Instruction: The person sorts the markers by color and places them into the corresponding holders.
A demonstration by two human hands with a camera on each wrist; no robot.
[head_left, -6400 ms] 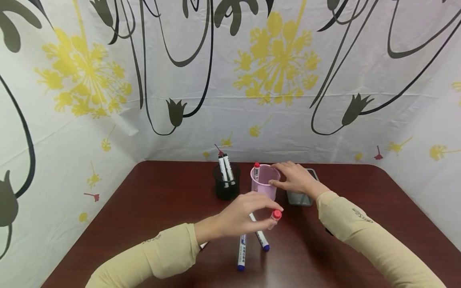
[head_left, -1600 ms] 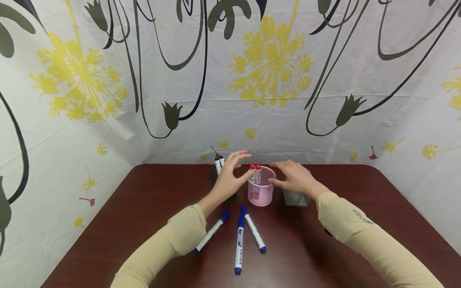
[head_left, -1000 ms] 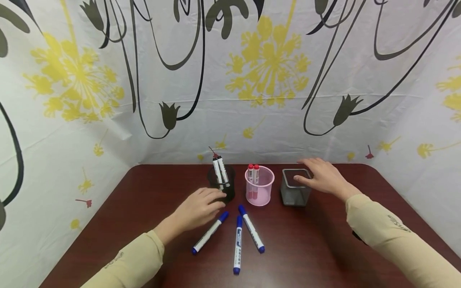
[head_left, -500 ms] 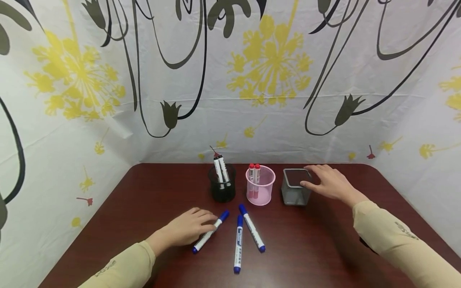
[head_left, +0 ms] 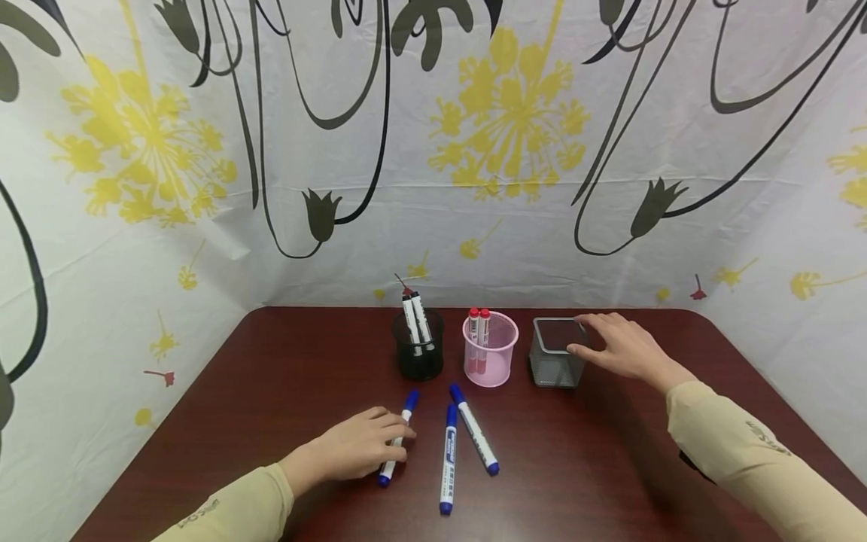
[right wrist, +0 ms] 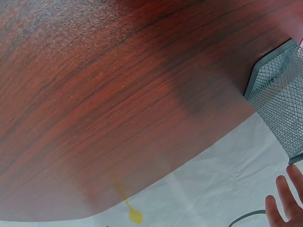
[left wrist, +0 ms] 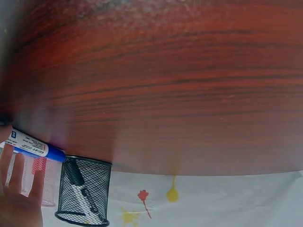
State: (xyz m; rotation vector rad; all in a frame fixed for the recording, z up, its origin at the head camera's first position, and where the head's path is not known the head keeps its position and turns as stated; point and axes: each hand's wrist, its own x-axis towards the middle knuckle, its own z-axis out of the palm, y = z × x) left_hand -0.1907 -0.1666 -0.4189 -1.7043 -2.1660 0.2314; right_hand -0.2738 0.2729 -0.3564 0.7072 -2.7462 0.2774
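My left hand (head_left: 359,446) holds a blue-capped marker (head_left: 388,470) low over or on the table, thumb on one side and fingers on the other. The left wrist view shows the same white-barrelled marker (left wrist: 31,143) between thumb and fingers. My right hand (head_left: 626,345) rests with relaxed fingers at the right rim of a square grey mesh pen holder (head_left: 555,369). In the right wrist view, its straight fingers (right wrist: 286,196) reach the holder's rim. Two more blue-capped markers (head_left: 448,467) lie on the table, right of my left hand.
A black mesh cup (head_left: 420,365) holds two black-capped markers (head_left: 416,320). Beside it a pink cup (head_left: 497,369) contains two red-capped markers (head_left: 484,327). The dark wooden table (head_left: 305,361) ends at a patterned cloth backdrop (head_left: 406,150).
My left hand released a red-capped marker in the pink cup, then came down to the blue-capped marker, which has swung more upright in view. My right hand shifted from the pink cup to the grey holder.
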